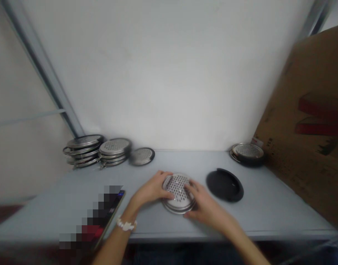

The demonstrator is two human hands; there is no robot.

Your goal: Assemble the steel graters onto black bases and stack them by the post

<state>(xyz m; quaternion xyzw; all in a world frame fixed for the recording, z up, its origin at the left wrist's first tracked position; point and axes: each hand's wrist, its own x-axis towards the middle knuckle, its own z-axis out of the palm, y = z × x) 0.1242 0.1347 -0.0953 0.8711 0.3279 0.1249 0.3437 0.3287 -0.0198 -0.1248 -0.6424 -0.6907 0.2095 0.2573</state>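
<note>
**A:** What do the hands do at the table (271, 211)?

**B:** The left hand (149, 189) and the right hand (204, 206) hold one holed metal disc (177, 186) near the front edge, about the middle. The left fingers (164, 176) curl on the rim from the left side. The right fingers (189, 189) lie over the top from the other side. Both hands are nearly closed on it, not wide open.

**A:** Why do they hold it from two sides?

**B:** I think this keeps the disc steady, so it cannot slip. But the hands hide part of it, so maybe I am wrong.

**A:** What is near it?

**B:** Just right of it lies a black round lid (225, 185). A phone (113, 208) lies beside the left hand, partly blurred. Along the back edge, on the left, are a first stack of discs (83, 150) and a second stack of discs (114, 151), with a single disc (142, 156) beside them, all kept together. In the back right corner, a metal disc on a black base (247, 154) sits against a cardboard box (304, 121).
</note>
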